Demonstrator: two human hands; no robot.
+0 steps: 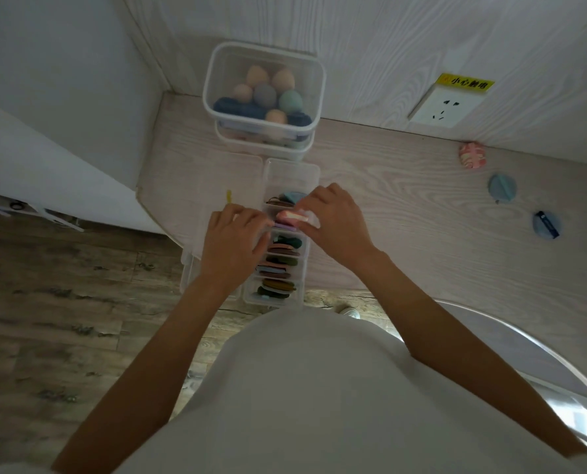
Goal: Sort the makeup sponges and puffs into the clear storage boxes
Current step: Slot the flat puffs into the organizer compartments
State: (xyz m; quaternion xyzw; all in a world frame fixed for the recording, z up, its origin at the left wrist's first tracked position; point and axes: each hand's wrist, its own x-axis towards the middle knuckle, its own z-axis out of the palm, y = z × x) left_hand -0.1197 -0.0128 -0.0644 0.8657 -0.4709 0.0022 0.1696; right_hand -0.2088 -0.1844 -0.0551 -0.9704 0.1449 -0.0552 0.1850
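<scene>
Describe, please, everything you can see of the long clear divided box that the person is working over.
The long clear divided box is a narrow see-through plastic organiser that runs from the near edge of the pale wood-grain table toward the stacked tubs. Thin walls split it into a row of compartments. The near ones hold flat puffs standing on edge in greens, browns, pink and blue; the farthest looks empty. The left hand rests against its left side, and the right hand holds a pink puff over a middle compartment.

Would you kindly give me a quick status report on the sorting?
Both hands at divided clear box. Right hand pinching pink puff; left hand steadying. Three puffs loose on table. Nothing blocking.
</scene>
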